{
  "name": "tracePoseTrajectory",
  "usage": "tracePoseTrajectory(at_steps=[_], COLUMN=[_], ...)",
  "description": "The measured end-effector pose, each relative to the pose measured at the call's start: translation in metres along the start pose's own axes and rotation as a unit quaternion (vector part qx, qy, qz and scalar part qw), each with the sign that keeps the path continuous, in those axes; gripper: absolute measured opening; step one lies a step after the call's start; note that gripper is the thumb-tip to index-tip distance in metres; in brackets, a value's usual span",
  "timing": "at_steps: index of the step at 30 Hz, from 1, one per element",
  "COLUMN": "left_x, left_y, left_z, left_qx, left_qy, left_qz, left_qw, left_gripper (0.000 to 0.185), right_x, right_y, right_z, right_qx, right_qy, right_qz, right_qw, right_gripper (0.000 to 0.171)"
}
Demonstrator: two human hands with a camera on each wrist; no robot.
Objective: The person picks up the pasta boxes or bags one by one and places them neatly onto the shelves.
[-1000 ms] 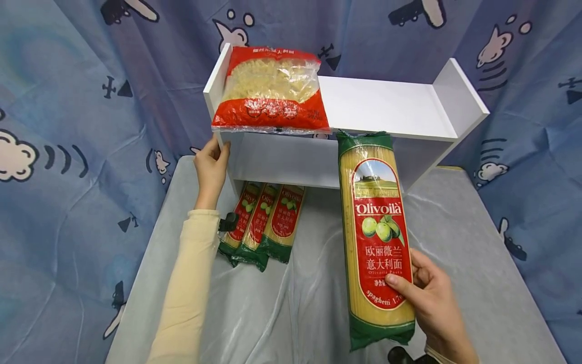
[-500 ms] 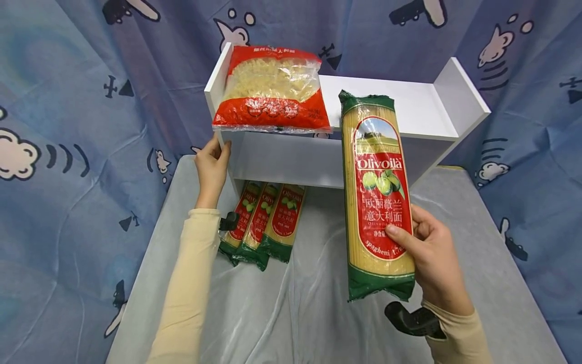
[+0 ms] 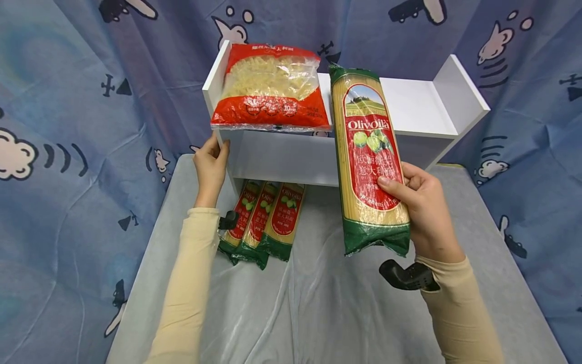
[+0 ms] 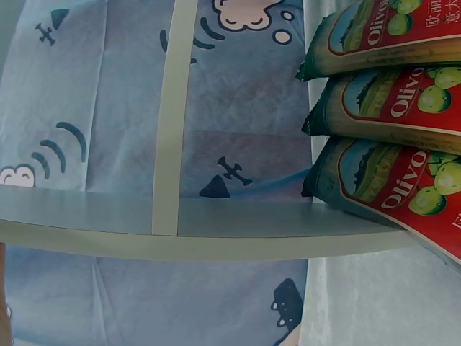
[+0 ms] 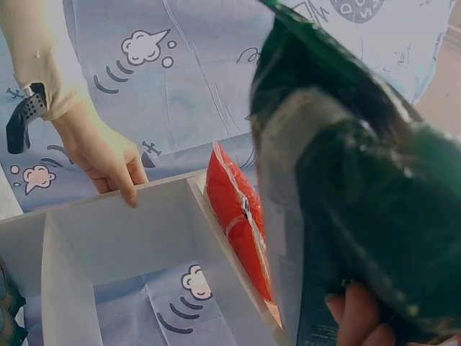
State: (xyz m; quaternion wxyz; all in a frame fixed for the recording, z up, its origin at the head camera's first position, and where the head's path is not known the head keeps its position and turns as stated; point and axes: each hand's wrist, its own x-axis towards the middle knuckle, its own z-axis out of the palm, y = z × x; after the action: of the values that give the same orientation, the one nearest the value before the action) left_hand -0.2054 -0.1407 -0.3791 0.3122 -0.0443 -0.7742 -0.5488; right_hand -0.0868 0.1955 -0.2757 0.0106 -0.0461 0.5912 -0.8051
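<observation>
My right hand [image 3: 420,207] grips a long Olivoila spaghetti packet [image 3: 367,156] near its lower end and holds it upright in front of the white shelf unit [image 3: 409,108]. The packet's top reaches the upper shelf, beside a red bag of short pasta [image 3: 271,88] lying there. In the right wrist view the packet's green end [image 5: 360,194] fills the frame. My left hand [image 3: 211,167] holds the shelf's left side panel [image 5: 108,155]. Three more spaghetti packets [image 3: 261,222] lie side by side under the shelf, also seen in the left wrist view [image 4: 389,122].
The shelf unit stands on a grey cloth-covered table [image 3: 300,303]. The right half of the upper shelf [image 3: 418,108] is bare white. A blue curtain with cartoon prints [image 3: 68,126] hangs close around the table on all sides.
My right hand has lifted the spaghetti packet up and toward the shelf, so its top now stands level with the upper shelf. My left hand has stayed on the side panel.
</observation>
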Motion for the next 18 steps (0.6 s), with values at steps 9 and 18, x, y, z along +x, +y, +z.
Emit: tracePoseTrajectory(at_steps=[9, 18], left_x=[0.001, 0.001], left_y=[0.001, 0.0], left_z=[-0.001, -0.001], left_qx=[0.008, -0.002], left_qy=[0.0, 0.0], left_qz=[-0.001, -0.006], left_qw=[1.0, 1.0], left_gripper=[0.02, 0.02], right_x=[0.041, 0.07], right_y=[-0.014, -0.022], right_z=[0.008, 0.011], right_qx=[0.048, -0.004], right_qy=[0.006, 0.028], right_qz=[0.04, 0.07], right_qw=[0.998, 0.997], right_gripper=[0.015, 0.022])
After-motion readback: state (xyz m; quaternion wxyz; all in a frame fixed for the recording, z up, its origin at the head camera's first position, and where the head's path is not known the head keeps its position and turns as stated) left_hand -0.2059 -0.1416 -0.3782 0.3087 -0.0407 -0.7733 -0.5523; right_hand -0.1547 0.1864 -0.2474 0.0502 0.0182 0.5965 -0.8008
